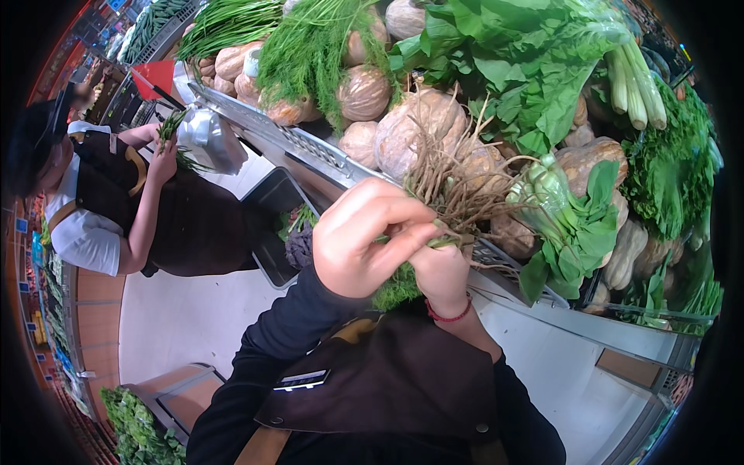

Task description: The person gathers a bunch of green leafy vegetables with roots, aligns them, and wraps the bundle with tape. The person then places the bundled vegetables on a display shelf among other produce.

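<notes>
My right hand point(443, 273), with a red cord bracelet at the wrist, grips the stems of a bunch of leafy herbs point(459, 186). Its long brown roots point up and away from me, while feathery green leaves point(398, 290) show below the hands. My left hand point(369, 238), in a dark sleeve, pinches at the stems just under the roots, its fingertips touching the right hand. Both palms and part of the stems are hidden. Behind the roots lie pumpkins point(421, 131) and a plastic-wrapped bunch of leafy greens point(546, 192).
A metal-edged produce display point(343, 168) runs across in front, heaped with pumpkins, dill-like fronds point(319, 52) and large leafy greens point(511, 64). At left a co-worker point(128, 180) in an apron holds green stems, beside a dark crate point(273, 232) of vegetables. More greens point(139, 430) sit lower left.
</notes>
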`<state>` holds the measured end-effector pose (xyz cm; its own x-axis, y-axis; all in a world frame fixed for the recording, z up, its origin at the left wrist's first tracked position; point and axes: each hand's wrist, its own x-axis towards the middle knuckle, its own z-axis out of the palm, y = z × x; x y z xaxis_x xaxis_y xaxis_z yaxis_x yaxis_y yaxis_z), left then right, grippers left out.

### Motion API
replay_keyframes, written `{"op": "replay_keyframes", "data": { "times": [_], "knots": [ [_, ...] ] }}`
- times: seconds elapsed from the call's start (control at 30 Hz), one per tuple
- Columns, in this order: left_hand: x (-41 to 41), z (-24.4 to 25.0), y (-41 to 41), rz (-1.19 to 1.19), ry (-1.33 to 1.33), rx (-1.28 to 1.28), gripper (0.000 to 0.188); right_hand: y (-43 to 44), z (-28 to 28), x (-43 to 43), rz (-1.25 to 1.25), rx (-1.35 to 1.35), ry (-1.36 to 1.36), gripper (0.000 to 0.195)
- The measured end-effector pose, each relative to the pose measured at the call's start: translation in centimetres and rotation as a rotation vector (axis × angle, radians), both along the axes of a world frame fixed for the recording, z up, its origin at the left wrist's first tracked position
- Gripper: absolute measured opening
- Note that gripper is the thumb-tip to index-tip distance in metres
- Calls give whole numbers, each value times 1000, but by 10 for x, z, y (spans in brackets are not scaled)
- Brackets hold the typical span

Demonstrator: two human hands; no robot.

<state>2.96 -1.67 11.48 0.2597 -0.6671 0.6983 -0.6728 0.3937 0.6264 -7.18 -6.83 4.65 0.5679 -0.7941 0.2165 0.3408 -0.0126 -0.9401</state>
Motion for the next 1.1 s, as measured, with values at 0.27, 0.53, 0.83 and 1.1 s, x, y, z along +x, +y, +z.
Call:
{"op": "replay_keyframes", "data": {
  "times": [0.27,0.53,0.83,1.1],
  "knots": [
    [2,-4,7,17,23,58,18,0,8,-5,33,34,46,24],
    [4,-1,7,24,-212,-7,23,1,-7,-5,-98,-240,38,29],
    [16,7,8,-59,-247,143,27,-10,4,-10,123,-144,-1,25],
    [15,6,8,-102,-47,124,17,-14,8,-10,250,79,-85,24]
  ]
}}
